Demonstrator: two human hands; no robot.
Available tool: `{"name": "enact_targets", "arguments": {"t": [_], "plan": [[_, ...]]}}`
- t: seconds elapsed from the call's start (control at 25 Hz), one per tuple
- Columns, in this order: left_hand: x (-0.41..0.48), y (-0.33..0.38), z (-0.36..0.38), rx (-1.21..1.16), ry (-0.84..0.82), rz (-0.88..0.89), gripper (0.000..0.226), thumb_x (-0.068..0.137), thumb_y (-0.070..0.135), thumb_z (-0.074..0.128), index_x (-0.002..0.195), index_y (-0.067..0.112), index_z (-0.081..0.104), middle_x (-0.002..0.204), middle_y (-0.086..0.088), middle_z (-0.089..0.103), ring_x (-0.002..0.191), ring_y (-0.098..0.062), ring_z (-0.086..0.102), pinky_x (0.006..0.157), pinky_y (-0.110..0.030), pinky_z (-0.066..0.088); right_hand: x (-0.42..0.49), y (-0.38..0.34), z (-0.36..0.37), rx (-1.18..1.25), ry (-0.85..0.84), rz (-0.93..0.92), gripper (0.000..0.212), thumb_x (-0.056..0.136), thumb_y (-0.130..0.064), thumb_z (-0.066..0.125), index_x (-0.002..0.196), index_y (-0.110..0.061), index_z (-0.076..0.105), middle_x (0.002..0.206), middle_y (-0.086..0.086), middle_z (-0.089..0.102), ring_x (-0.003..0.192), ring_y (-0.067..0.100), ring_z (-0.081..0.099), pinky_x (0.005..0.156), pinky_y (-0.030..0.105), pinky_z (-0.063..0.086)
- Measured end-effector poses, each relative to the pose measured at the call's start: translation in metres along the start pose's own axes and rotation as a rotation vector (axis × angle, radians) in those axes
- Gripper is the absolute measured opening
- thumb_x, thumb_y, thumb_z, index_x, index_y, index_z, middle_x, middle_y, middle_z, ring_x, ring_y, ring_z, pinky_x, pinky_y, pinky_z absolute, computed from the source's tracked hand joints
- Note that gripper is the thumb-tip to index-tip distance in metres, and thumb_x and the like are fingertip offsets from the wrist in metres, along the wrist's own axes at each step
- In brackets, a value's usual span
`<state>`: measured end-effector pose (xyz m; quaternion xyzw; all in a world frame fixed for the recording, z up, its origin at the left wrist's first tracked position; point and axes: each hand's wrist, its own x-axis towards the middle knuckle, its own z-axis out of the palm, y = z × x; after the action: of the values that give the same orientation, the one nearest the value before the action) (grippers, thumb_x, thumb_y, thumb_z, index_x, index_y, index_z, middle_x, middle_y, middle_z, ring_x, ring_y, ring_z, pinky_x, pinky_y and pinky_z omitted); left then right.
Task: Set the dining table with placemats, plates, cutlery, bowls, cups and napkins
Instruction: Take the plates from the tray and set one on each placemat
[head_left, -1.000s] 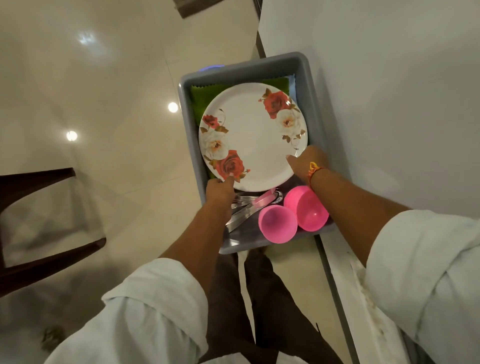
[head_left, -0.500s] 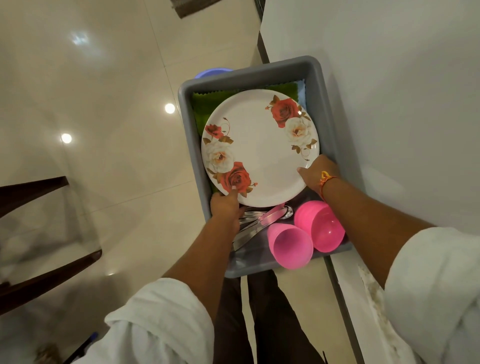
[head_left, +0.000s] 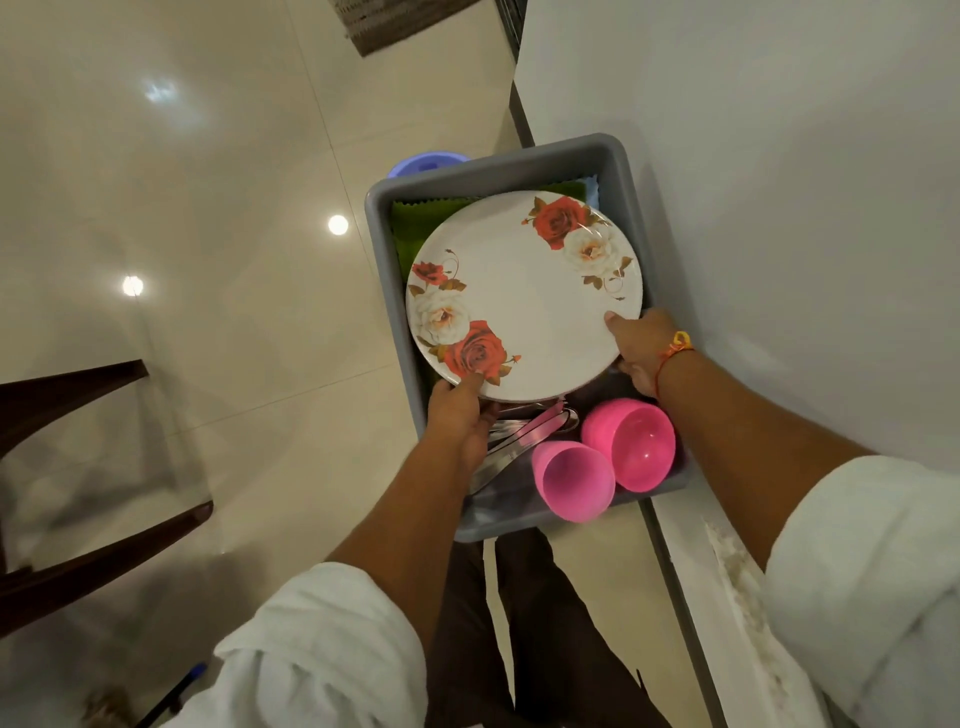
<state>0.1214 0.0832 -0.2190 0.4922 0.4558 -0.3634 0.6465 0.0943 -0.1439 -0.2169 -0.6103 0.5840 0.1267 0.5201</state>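
Round white plate (head_left: 524, 296), red and cream roses on opposite edges.

White plate (head_left: 524, 306) with red and cream roses, grey tub (head_left: 621, 171), pink cups (head_left: 574, 480), possibly green cloth (head_left: 421, 221)

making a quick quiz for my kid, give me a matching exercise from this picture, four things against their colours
Things:
1 plate
2 cup
3 tub
4 cloth

Colours:
a grey
b green
c white with roses
d pink

Pairs: 1-c, 2-d, 3-a, 4-b
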Motion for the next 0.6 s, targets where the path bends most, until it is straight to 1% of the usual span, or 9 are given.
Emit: {"name": "enact_targets", "arguments": {"t": [0.08, 0.16, 0.24, 0.32, 0.36, 0.4, 0.48, 0.52, 0.6], "plan": [[-0.012, 0.008, 0.000, -0.080, -0.051, -0.001, 0.042, 0.089, -0.003, 0.068, 0.128, 0.008, 0.059, 0.117, -0.015, 0.072, 0.096, -0.024, 0.071, 0.065, -0.032, 0.061, -0.015, -0.010, -0.003, 0.010, 0.014, -0.040, 0.034, 0.094, -0.024, 0.065, 0.121, -0.007, 0.055, 0.111, 0.014, 0.069, 0.093, 0.034, 0.070, 0.073, 0.060, 0.060], [-0.024, 0.016, -0.001, -0.143, -0.082, -0.014, 0.044, 0.088, -0.007, 0.066, 0.129, 0.006, 0.056, 0.118, -0.018, 0.071, 0.102, -0.029, 0.071, 0.069, -0.039, 0.063, -0.030, -0.018, -0.008, 0.025, 0.034, -0.087, 0.042, 0.087, -0.026, 0.067, 0.123, -0.007, 0.056, 0.110, 0.013, 0.070, 0.091, 0.033, 0.071, 0.066, 0.057, 0.061], [-0.040, 0.021, -0.002, -0.151, -0.114, -0.036, 0.047, 0.088, -0.008, 0.066, 0.132, 0.005, 0.055, 0.119, -0.019, 0.070, 0.104, -0.030, 0.071, 0.070, -0.041, 0.063, -0.043, -0.021, -0.015, 0.029, 0.058, -0.120, 0.046, 0.080, -0.027, 0.065, 0.122, -0.009, 0.060, 0.110, 0.013, 0.070, 0.091, 0.031, 0.071, 0.061, 0.047, 0.063], [-0.062, 0.023, -0.008, -0.142, -0.169, -0.060, 0.050, 0.087, -0.009, 0.066, 0.134, 0.004, 0.056, 0.118, -0.019, 0.071, 0.102, -0.030, 0.073, 0.069, -0.039, 0.062, -0.063, -0.019, -0.024, 0.023, 0.071, -0.140, 0.042, 0.082, -0.023, 0.063, 0.122, -0.008, 0.061, 0.111, 0.012, 0.070, 0.093, 0.030, 0.070, 0.059, 0.036, 0.061], [-0.074, 0.023, -0.013, -0.132, -0.197, -0.073, 0.050, 0.087, -0.009, 0.065, 0.135, 0.004, 0.056, 0.118, -0.019, 0.072, 0.100, -0.030, 0.073, 0.068, -0.038, 0.062, -0.075, -0.018, -0.030, 0.017, 0.081, -0.152, 0.042, 0.083, -0.022, 0.063, 0.122, -0.007, 0.060, 0.112, 0.012, 0.070, 0.096, 0.029, 0.070, 0.062, 0.034, 0.060], [-0.085, 0.022, -0.019, -0.123, -0.229, -0.086, 0.050, 0.088, -0.009, 0.063, 0.135, 0.004, 0.056, 0.117, -0.019, 0.072, 0.099, -0.030, 0.074, 0.068, -0.038, 0.062, -0.090, -0.018, -0.037, 0.006, 0.082, -0.168, 0.040, 0.085, -0.022, 0.064, 0.121, -0.007, 0.059, 0.112, 0.012, 0.069, 0.099, 0.030, 0.069, 0.070, 0.036, 0.060], [-0.110, 0.021, -0.031, -0.116, -0.302, -0.115, 0.045, 0.089, -0.010, 0.059, 0.133, 0.002, 0.056, 0.112, -0.020, 0.073, 0.096, -0.032, 0.075, 0.067, -0.040, 0.062, -0.118, -0.012, -0.051, 0.007, 0.068, -0.197, 0.031, 0.091, -0.020, 0.064, 0.119, -0.010, 0.055, 0.115, 0.010, 0.066, 0.104, 0.029, 0.066, 0.086, 0.045, 0.059], [-0.124, 0.021, -0.037, -0.117, -0.331, -0.133, 0.043, 0.090, -0.011, 0.057, 0.130, 0.002, 0.056, 0.108, -0.020, 0.074, 0.094, -0.032, 0.075, 0.066, -0.041, 0.062, -0.132, -0.007, -0.056, 0.034, 0.051, -0.210, 0.029, 0.093, -0.019, 0.063, 0.119, -0.013, 0.052, 0.116, 0.008, 0.065, 0.106, 0.029, 0.065, 0.090, 0.048, 0.058], [-0.149, 0.023, -0.050, -0.108, -0.394, -0.139, 0.041, 0.090, -0.013, 0.053, 0.128, 0.003, 0.056, 0.105, -0.020, 0.075, 0.092, -0.033, 0.075, 0.068, -0.044, 0.063, -0.159, 0.001, -0.067, 0.130, 0.001, -0.228, 0.029, 0.096, -0.016, 0.062, 0.123, -0.015, 0.050, 0.120, 0.007, 0.064, 0.110, 0.029, 0.065, 0.093, 0.052, 0.057]]}}
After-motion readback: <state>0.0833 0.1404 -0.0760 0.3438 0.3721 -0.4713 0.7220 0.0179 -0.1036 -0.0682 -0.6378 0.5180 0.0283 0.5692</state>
